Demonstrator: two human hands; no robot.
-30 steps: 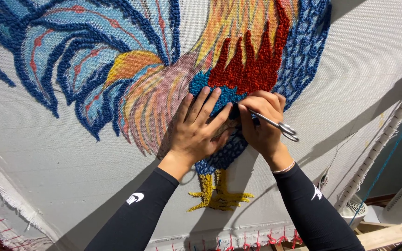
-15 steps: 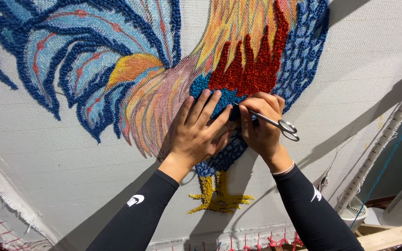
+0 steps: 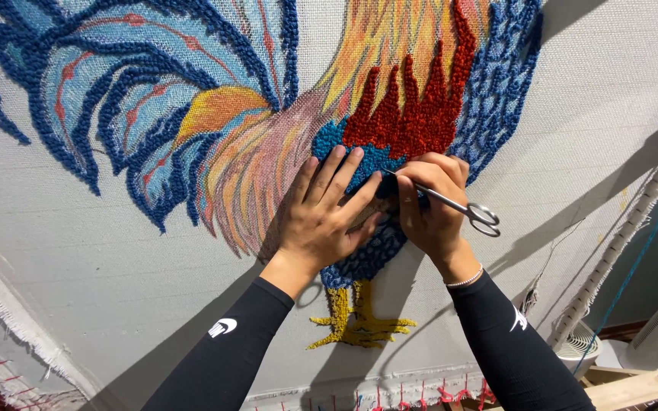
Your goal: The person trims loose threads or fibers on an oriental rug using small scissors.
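A stretched grey canvas (image 3: 588, 114) carries a tufted rooster (image 3: 268, 106) in blue, red, orange and yellow yarn. My left hand (image 3: 321, 217) lies flat on the rooster's belly, fingers spread over the teal patch. My right hand (image 3: 432, 205) rests beside it and is closed around small silver scissors (image 3: 462, 204). The blades point left toward the spot between my two hands; the handle loops stick out to the right. Both arms wear black sleeves, and a thin bracelet sits on my right wrist.
The rooster's yellow foot (image 3: 356, 320) is below my hands. A white padded frame rail (image 3: 626, 228) runs along the canvas's right edge. A white fan (image 3: 576, 342) and wooden boards (image 3: 626, 384) sit at the lower right. Red yarn ties line the bottom edge (image 3: 420, 392).
The scissors' handles have swung slightly right and down as my right hand shifted. My left hand stays flat in the same place.
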